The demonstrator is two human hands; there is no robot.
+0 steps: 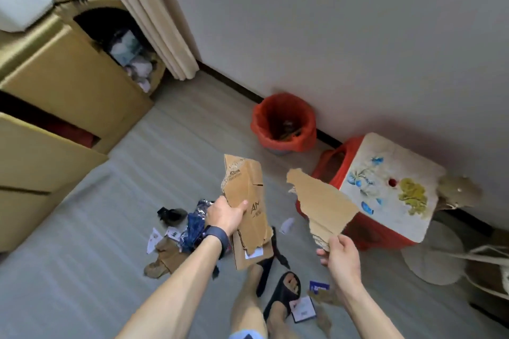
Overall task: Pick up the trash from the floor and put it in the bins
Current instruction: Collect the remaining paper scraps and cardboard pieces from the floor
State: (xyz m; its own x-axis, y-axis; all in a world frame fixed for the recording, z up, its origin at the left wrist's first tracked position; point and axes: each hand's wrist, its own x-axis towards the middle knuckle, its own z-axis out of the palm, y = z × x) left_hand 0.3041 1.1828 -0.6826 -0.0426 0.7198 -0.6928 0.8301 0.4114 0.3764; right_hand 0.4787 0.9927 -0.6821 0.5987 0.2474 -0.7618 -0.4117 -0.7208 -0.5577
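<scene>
**Cardboard in both hands, bins ahead**

The left hand is wrapped round a large cardboard piece. The right hand pinches a smaller torn scrap by its near corner. Both are held up, apart, above the floor. It looks like the carrying step. Next, I'd say, both go into the red-lined bin by the far wall, with litter near the feet left to gather.

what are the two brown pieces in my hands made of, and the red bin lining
Larger piece, in the left hand: matte brown cardboard, by its ragged torn edges and printed lettering. Smaller piece, in the right hand: the same, jagged tear. Red lining: likely thin plastic bag, wrinkled over the rim.
</scene>
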